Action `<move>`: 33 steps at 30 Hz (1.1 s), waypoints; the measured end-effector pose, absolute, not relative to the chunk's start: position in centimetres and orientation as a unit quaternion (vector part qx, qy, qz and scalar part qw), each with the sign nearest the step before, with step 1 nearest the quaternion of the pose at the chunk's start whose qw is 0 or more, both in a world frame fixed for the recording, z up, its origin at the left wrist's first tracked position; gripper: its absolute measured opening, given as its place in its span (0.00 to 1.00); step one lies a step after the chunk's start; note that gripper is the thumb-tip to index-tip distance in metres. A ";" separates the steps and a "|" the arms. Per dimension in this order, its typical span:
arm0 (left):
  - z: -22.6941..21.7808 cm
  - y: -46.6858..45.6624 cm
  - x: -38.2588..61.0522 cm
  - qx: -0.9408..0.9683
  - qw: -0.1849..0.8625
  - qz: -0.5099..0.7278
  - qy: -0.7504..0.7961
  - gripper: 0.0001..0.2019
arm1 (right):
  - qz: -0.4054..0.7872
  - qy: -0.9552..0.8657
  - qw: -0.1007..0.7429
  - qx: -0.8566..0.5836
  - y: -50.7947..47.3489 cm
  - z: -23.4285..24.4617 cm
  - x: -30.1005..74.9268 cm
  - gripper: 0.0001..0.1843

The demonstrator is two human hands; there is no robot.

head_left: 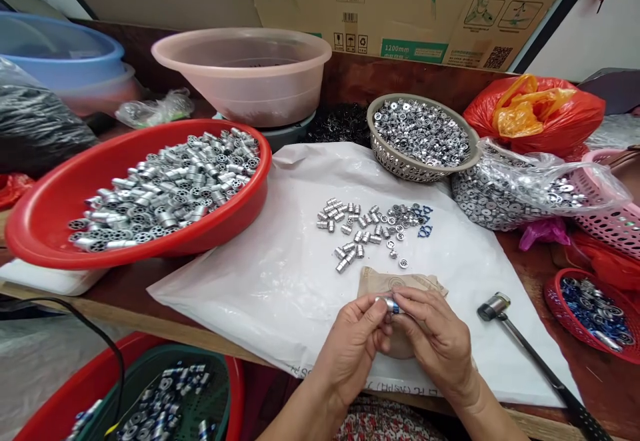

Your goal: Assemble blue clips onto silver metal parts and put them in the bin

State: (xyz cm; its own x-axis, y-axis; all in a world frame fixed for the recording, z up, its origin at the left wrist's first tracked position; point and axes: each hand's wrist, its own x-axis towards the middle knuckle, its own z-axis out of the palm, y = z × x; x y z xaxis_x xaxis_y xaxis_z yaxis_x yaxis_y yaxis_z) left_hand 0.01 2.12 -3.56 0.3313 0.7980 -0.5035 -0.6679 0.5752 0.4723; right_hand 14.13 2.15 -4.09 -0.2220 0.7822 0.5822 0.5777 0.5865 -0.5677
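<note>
Between my two hands is a small silver metal cylinder with a blue ring (pixel 391 305). My left hand (pixel 357 334) pinches its silver end, and the fingers of my right hand (pixel 437 334) close on its blue end. Just beyond and under them lies a brown cloth-like pad (pixel 400 282), partly hidden by the hands. Farther out on the white sheet (pixel 280 261) sit loose silver cylinders (pixel 360 238), small round metal caps (pixel 400 228) and a few blue rings (pixel 425 230).
A hammer (pixel 525 341) lies at the right. The red basin (pixel 260 181) of silver cylinders stands left; a grey-brown basket (pixel 390 158) of metal caps is at the back. At far right is a small red basket (pixel 555 304). Below the table edge is a green basket (pixel 227 388) with blue-ringed parts.
</note>
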 end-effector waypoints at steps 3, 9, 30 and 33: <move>-3.6 2.1 -0.3 0.137 0.802 0.445 0.376 0.15 | 0.136 -0.774 0.437 -0.438 2.0 -3.9 14.4 0.16; -3.6 1.4 0.9 0.127 0.800 0.470 0.351 0.12 | 0.087 -0.788 0.435 -0.428 1.2 -3.9 14.7 0.22; -5.1 2.2 -2.0 0.179 0.916 0.283 0.221 0.17 | 0.421 -0.790 0.286 -0.342 3.2 -2.8 16.6 0.16; -4.6 2.6 -1.7 0.140 0.883 0.347 0.285 0.15 | 0.370 -0.765 0.241 -0.468 6.6 -2.3 16.3 0.12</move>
State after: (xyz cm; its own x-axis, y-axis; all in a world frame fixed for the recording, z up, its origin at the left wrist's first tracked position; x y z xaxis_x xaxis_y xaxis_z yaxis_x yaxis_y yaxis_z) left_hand -1.69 2.59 -4.62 0.5973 0.6919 -0.4057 -0.5321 0.7203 0.4451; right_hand 16.27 6.57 -2.29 -0.4454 0.8951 0.0218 0.5384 0.2872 -0.7923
